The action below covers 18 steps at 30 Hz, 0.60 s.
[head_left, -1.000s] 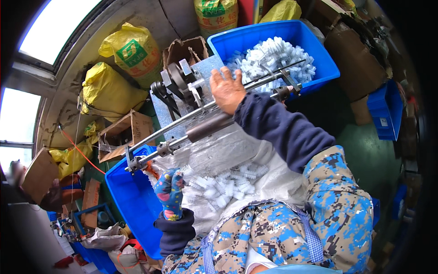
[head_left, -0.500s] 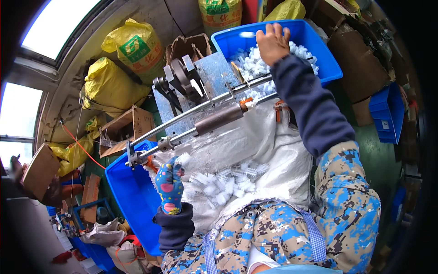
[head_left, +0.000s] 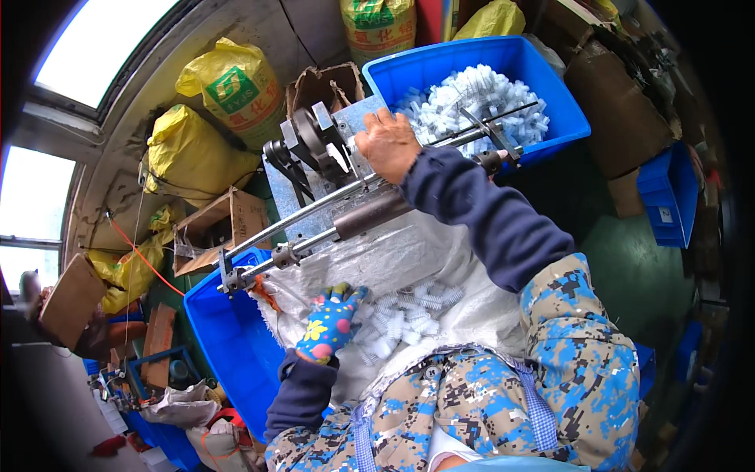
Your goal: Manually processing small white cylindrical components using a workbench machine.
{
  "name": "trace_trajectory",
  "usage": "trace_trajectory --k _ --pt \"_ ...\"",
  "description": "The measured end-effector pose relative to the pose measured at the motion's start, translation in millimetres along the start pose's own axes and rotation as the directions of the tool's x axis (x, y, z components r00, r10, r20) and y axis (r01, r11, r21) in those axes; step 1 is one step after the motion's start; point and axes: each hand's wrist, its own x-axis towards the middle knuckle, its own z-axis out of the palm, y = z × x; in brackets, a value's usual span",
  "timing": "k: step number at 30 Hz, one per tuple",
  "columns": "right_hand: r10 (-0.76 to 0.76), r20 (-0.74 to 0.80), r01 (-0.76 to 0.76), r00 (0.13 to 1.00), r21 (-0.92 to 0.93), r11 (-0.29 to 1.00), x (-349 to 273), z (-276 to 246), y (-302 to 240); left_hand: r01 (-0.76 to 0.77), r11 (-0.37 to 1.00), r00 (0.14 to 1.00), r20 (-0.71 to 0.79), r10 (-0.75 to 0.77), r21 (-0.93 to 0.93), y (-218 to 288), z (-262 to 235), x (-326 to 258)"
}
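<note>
My left hand (head_left: 329,324), in a blue patterned glove, lies over the left edge of a pile of white ribbed plastic pieces (head_left: 401,318). Its fingers are stretched and apart. The pile rests on a whitish plastic sheet (head_left: 472,287) across my lap. My bare right hand (head_left: 388,146) is closed at the metal rods (head_left: 299,206) of a bench machine (head_left: 318,145); what its fingers hold is hidden beneath them. Just below that hand runs a brown metal cylinder (head_left: 373,215) on the lower rod.
A blue bin (head_left: 570,122) heaped with white plastic pieces (head_left: 476,98) stands at the far right, the rods' end reaching over it. Another blue bin (head_left: 236,346) stands at left. Yellow sacks (head_left: 236,86) and an open cardboard box (head_left: 224,228) sit beyond the machine.
My right hand has come from above the far bin left to the machine. The rod assembly's end now extends farther right. My left hand has opened and moved right, down to the pile.
</note>
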Motion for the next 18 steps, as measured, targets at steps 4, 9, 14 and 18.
trace_trajectory --k 4,9,14,18 --pt "0.077 0.160 -0.073 0.984 -0.030 0.997 11.4 22.8 -2.5 0.052 0.981 0.995 0.091 -0.035 -0.189 -10.3 1.3 4.7" --pt "0.058 0.126 -0.057 0.990 -0.009 0.998 9.7 26.1 -3.0 -0.018 0.966 0.999 0.022 0.024 -0.258 -30.1 9.3 -1.9" --pt "0.040 0.162 -0.059 0.986 0.114 0.992 11.6 28.7 3.5 -0.026 0.914 0.977 -0.205 -0.063 -0.404 -27.6 -5.9 -1.6" --pt "0.110 0.255 -0.133 0.961 0.075 0.988 15.0 22.0 2.2 -0.073 0.854 0.910 -0.384 -0.154 -0.515 -5.3 -28.8 7.8"
